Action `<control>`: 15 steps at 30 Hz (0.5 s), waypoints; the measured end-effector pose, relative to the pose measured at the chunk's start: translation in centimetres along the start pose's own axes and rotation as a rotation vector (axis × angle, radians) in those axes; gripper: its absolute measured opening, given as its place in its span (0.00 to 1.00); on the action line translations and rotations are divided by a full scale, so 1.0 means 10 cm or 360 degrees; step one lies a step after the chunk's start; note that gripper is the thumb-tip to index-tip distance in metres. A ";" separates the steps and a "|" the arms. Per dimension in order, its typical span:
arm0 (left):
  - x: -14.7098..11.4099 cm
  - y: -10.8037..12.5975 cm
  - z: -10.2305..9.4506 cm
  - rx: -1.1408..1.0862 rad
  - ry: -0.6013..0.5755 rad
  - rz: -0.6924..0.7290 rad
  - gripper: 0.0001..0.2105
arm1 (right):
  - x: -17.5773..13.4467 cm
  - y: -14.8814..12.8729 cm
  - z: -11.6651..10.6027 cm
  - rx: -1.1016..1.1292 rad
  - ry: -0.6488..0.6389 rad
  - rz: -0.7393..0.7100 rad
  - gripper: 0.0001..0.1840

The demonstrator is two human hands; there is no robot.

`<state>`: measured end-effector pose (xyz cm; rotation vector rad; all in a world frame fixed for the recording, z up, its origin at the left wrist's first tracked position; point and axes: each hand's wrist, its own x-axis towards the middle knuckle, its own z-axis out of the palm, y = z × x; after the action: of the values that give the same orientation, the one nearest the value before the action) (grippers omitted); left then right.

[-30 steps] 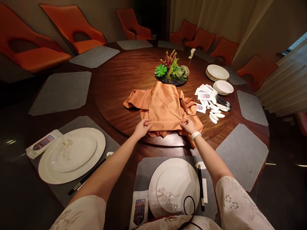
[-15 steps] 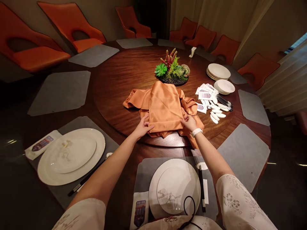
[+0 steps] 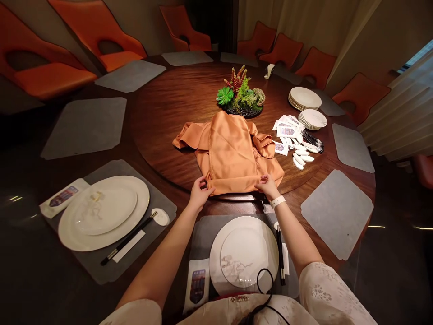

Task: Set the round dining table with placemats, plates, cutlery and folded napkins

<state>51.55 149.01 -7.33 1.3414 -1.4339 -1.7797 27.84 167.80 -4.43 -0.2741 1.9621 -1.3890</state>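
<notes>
An orange satin napkin [image 3: 232, 149] lies spread on top of a heap of the same orange cloth [image 3: 189, 134] on the round turntable. Its near edge is folded over in a band. My left hand [image 3: 200, 193] pinches the left end of that band, and my right hand [image 3: 268, 186], with a white band on the wrist, pinches the right end. Just below my hands, a small plate on a larger white plate [image 3: 216, 262] rests on a grey placemat [image 3: 203, 232]. Black chopsticks [image 3: 280, 257] lie to the right of the plates.
Behind the cloth stands a succulent arrangement [image 3: 241, 97]. To its right are stacked plates [image 3: 304, 98], printed packets [image 3: 286, 128] and white spoon rests [image 3: 298, 161]. Another setting with an oval-looking plate [image 3: 67, 234] is at left. Orange chairs [image 3: 76, 31] surround the table.
Both hands have drawn the napkin's near edge slightly toward me, still pinching its two ends. The view has shifted a little, showing more of the left setting's chopsticks and rest.
</notes>
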 end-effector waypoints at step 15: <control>-0.43 -0.08 -0.08 0.0709 -0.0308 0.0825 0.21 | -0.49 0.19 -0.22 -0.0825 0.0015 -0.1079 0.23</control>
<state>54.12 152.45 -6.38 0.8728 -2.1432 -1.3192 30.37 172.84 -3.64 -1.2671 2.3225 -1.2155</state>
